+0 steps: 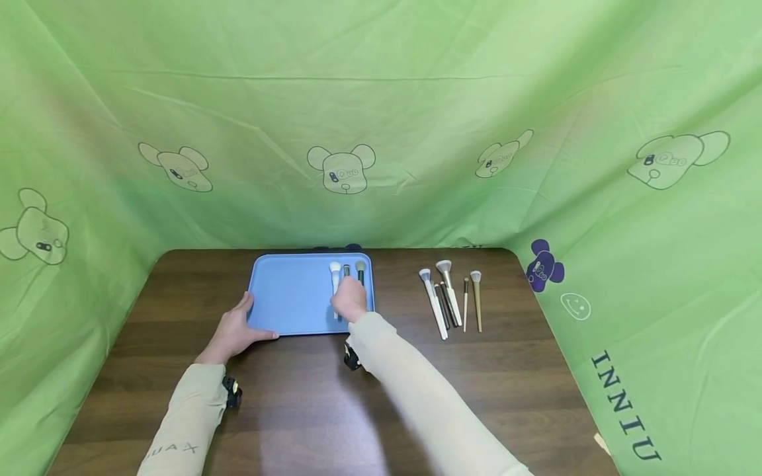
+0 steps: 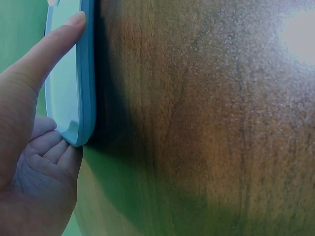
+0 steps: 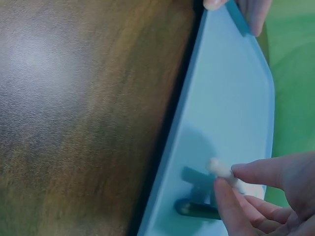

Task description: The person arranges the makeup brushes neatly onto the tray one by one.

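Note:
A light blue tray (image 1: 292, 297) lies on the wooden table. My left hand (image 1: 236, 330) holds its near left corner, thumb (image 2: 59, 42) along the front rim and bent fingers at the left side. Over the tray's right part, my right hand (image 1: 350, 299) pinches the pale handle of a white makeup brush (image 3: 219, 168) between thumb and forefinger. The white bristles (image 1: 335, 267) point to the back. Just right of it are a small dark-tipped brush (image 1: 346, 270) and a green brush (image 1: 360, 267), both partly hidden by the hand. A dark green handle (image 3: 197, 209) shows beneath my fingers.
Several more makeup brushes lie right of the tray, among them a large white-handled one (image 1: 434, 304) and a tan-handled one (image 1: 476, 301). A green printed cloth (image 1: 345, 211) hangs behind the table (image 1: 309, 396) and along both sides.

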A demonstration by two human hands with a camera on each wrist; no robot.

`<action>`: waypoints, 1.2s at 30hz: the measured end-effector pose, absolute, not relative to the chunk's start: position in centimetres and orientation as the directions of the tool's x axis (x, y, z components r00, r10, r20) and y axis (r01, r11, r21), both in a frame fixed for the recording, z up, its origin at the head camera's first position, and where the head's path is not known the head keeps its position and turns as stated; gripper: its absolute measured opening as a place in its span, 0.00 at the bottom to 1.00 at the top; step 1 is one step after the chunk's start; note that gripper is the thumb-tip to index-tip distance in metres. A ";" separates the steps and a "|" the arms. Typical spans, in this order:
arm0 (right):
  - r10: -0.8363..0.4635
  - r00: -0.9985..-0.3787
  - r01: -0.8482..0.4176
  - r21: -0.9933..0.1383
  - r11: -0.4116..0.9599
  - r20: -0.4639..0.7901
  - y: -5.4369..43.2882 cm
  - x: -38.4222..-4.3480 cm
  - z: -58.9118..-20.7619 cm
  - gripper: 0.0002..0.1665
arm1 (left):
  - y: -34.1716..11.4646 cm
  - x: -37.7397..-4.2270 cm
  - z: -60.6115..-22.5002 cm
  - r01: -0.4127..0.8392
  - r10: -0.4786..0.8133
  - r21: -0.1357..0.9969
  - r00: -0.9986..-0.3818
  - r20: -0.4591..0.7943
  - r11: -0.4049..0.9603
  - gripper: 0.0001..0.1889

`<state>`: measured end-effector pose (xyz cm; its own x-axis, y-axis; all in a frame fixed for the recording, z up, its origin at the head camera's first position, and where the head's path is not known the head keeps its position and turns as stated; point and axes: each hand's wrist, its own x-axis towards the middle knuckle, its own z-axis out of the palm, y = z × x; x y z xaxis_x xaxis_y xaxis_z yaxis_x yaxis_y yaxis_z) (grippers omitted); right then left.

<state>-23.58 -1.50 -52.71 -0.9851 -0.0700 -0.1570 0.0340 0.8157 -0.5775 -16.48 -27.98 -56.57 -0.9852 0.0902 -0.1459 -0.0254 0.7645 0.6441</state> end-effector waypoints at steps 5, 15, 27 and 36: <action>-0.081 -0.987 0.008 -0.543 0.840 -0.139 -1.8 -23.4 -53.5 0.04 | -28.0 -16.4 -56.5 -0.026 0.089 0.641 -0.985 -0.147 0.767 0.66; -0.064 -0.989 0.014 -0.505 0.863 -0.137 -2.0 -23.4 -54.1 0.04 | -28.0 -16.5 -56.5 -0.027 0.087 0.640 -0.986 -0.145 0.768 0.65; -0.092 -0.991 -0.032 -0.482 0.875 -0.100 -1.6 -23.4 -53.6 0.05 | -28.0 -16.5 -56.6 -0.008 0.094 0.641 -0.988 -0.124 0.767 0.66; -0.115 -0.988 -0.045 -0.515 0.856 -0.106 -1.5 -23.6 -53.1 0.09 | -28.1 -16.5 -56.7 -0.006 0.098 0.640 -0.987 -0.127 0.769 0.66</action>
<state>-23.62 -1.48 -53.08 -0.9876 -0.1153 -0.1061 -0.0447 0.8563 -0.5145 -16.52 -28.13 -56.70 -0.9871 0.0977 -0.1267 -0.0060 0.7688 0.6395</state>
